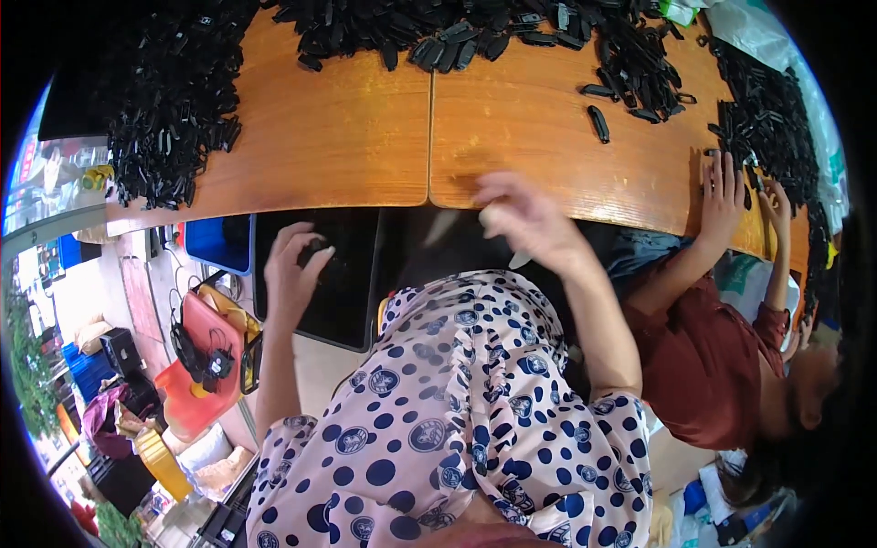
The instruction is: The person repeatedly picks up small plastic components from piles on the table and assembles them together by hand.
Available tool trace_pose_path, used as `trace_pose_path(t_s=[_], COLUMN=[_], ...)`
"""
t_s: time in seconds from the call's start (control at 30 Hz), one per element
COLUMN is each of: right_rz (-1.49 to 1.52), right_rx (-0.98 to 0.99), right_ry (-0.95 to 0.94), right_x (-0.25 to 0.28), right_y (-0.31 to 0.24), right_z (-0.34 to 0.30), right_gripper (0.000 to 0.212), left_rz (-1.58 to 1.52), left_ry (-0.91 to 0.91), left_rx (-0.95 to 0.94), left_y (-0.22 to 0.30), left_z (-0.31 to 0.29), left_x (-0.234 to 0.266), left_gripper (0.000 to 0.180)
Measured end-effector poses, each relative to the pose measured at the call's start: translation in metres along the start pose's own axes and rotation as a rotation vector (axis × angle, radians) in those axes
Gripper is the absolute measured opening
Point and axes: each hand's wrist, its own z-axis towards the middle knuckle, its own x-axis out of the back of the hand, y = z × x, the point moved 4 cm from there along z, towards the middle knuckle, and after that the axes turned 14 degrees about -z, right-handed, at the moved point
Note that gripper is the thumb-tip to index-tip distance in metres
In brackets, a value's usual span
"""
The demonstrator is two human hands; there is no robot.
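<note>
My left hand (pixel 294 267) is over the black tray at the table's front edge, its fingers and thumb closed round a small black plastic part (pixel 317 246). That part is mostly hidden by the fingers. My right hand (pixel 534 228) hovers at the table's near edge, right of the seam, and motion smears its fingers. Something pale shows at its thumb tip, too blurred to name. On the tabletop ahead lie heaps of slim black plastic pieces (pixel 457 46), with a single loose black piece (pixel 598 123) toward the right.
Wooden tables (pixel 338 128) meet at a seam ahead. A black tray (pixel 343 301) and a blue bin (pixel 219 242) are below the edge. A red stool (pixel 206 365) with a cable stands left. At right, a co-worker in a brown-red shirt (pixel 703 365) handles pieces.
</note>
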Motion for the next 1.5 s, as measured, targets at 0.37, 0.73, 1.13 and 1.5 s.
trace_pose_path(t_s=[0.37, 0.73, 1.13, 1.5], right_rz=[-0.642, -1.145, -0.414, -0.88], right_rx=[0.026, 0.203, 0.105, 0.19], right_ry=[0.944, 0.621, 0.606, 0.715], right_x=[0.171, 0.159, 0.105, 0.104], right_y=[0.024, 0.005, -0.001, 0.025], right_z=[-0.002, 0.038, 0.031, 0.01], right_gripper=[0.021, 0.018, 0.026, 0.014], left_rz=[0.154, 0.363, 0.053, -0.356], left_ry=[0.09, -0.017, -0.174, -0.339], left_rx=[-0.32, -0.158, -0.113, 0.059], left_y=[0.071, 0.062, 0.061, 0.041], left_z=[0.2, 0.27, 0.261, 0.238], left_x=[-0.048, -0.105, -0.122, -0.108], left_gripper=[0.022, 0.027, 0.022, 0.023])
